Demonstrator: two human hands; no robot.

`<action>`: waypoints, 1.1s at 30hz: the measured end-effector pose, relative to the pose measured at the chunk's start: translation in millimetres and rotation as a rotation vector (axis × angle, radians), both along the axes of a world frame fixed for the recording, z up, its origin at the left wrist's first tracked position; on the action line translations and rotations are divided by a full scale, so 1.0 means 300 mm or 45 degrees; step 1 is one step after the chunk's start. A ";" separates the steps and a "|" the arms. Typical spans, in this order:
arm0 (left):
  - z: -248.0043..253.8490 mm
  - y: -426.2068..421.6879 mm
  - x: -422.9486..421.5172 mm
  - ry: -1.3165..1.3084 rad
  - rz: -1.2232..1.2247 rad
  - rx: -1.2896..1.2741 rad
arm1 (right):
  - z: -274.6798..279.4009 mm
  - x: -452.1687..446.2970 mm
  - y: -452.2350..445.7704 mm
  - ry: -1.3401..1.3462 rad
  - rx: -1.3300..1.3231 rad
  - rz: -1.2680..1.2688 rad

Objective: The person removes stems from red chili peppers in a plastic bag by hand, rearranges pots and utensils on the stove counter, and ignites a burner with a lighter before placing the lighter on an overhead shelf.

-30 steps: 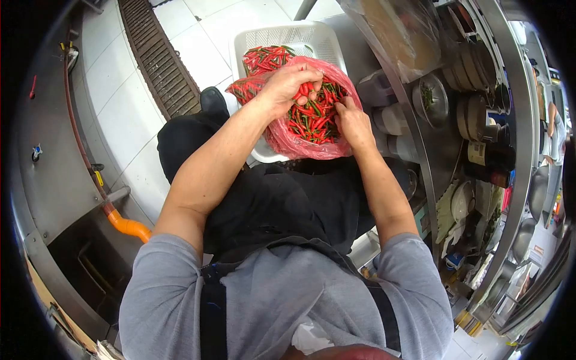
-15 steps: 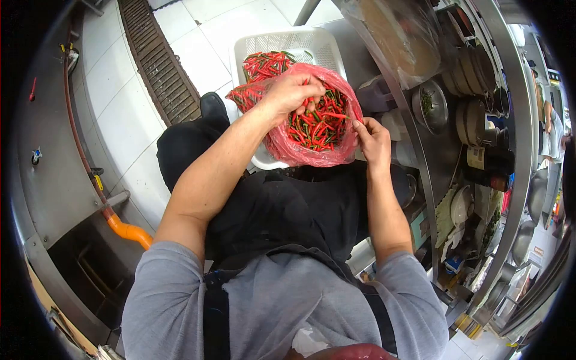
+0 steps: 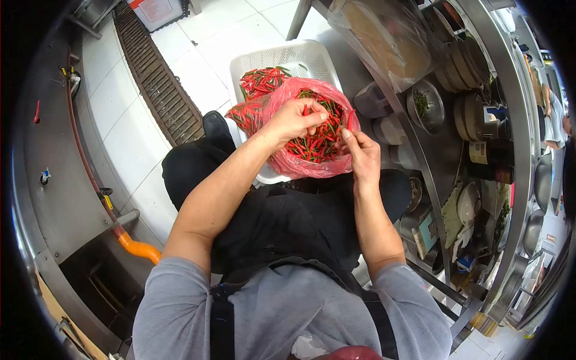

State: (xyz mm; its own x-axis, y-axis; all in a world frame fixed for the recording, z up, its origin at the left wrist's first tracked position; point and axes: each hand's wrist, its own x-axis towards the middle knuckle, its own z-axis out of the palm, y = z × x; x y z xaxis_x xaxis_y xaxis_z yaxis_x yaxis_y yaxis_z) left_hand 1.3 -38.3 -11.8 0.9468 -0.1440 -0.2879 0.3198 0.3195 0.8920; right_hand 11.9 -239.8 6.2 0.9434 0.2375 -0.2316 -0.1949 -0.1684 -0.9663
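A pink plastic bag [image 3: 288,165] full of red chilies [image 3: 318,144] with green stems lies open, its mouth toward me. It rests on a white perforated basket [image 3: 326,60], where more chilies [image 3: 264,82] lie behind it. Over the bag's mouth, my left hand [image 3: 294,122] is closed, with red chili showing between its fingers; how many it holds is hidden. My right hand [image 3: 363,155], at the bag's right edge, pinches a single red chili [image 3: 350,120] upright between thumb and fingers.
On the left, a floor drain grate [image 3: 159,78] crosses the white tiles. To the right stands a metal shelf [image 3: 429,174] with a steel bowl [image 3: 427,107], stacked pans and a plastic-wrapped item [image 3: 384,45]. An orange pipe [image 3: 138,247] runs at lower left. Another person [image 3: 555,117] appears far right.
The chili in my right hand has turned from lying sideways to upright. My left hand has tilted and shifted slightly down over the bag. The whole view has shifted a little.
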 end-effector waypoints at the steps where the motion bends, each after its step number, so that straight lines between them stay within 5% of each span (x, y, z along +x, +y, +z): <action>1: 0.004 -0.001 -0.003 -0.030 -0.007 0.069 | -0.004 0.011 0.000 -0.120 -0.090 -0.009; 10: -0.010 -0.008 -0.006 0.018 -0.015 0.060 | -0.009 0.023 0.055 -0.124 -0.231 0.266; 18: -0.012 0.010 -0.004 0.159 -0.037 -0.563 | 0.009 0.004 0.041 -0.158 -0.280 0.259; 24: -0.040 0.010 0.005 0.209 0.046 -0.616 | 0.063 -0.029 0.057 -0.410 -0.220 0.389; 27: -0.034 0.029 0.018 0.086 0.005 -0.684 | 0.046 -0.005 0.054 -0.063 -0.057 0.178; 33: -0.008 0.002 -0.002 -0.050 -0.205 -0.291 | 0.011 0.007 0.022 -0.120 -0.364 0.312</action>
